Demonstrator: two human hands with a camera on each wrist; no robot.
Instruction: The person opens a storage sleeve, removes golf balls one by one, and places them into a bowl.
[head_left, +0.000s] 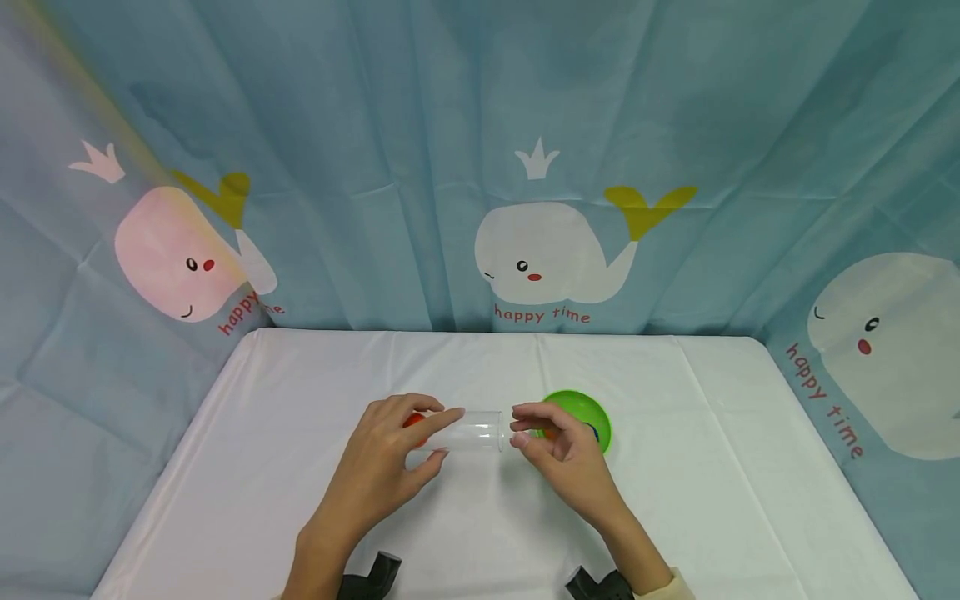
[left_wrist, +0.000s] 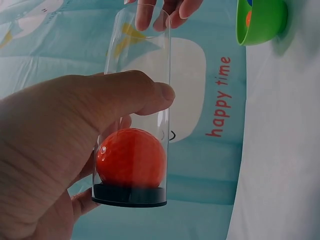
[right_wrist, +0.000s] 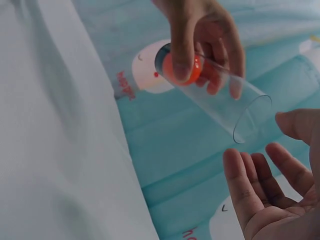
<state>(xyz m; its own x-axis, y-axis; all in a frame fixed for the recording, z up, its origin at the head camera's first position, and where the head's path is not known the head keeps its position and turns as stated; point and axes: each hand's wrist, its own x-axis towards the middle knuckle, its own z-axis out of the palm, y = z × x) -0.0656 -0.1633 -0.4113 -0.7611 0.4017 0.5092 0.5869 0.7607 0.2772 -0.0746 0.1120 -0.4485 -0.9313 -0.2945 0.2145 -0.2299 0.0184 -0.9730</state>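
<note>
A clear plastic tube (head_left: 480,431) lies roughly sideways above the table, and my left hand (head_left: 382,454) grips it between thumb and fingers. Inside, an orange-red ball (left_wrist: 131,157) rests against the black base (left_wrist: 129,195) at the tube's left end. The other end is uncapped and points toward my right hand (head_left: 573,467). That hand holds nothing; in the right wrist view its fingers are loosely bent, a little apart from the tube's rim (right_wrist: 252,117). Just behind the right hand stands a green bowl (head_left: 583,403), partly hidden by it.
In the bowl are an orange ball (left_wrist: 248,19) and something blue (left_wrist: 249,2), both only partly visible. A white cloth (head_left: 300,375) covers the table. Blue curtains (head_left: 405,250) with printed whales surround its back and sides.
</note>
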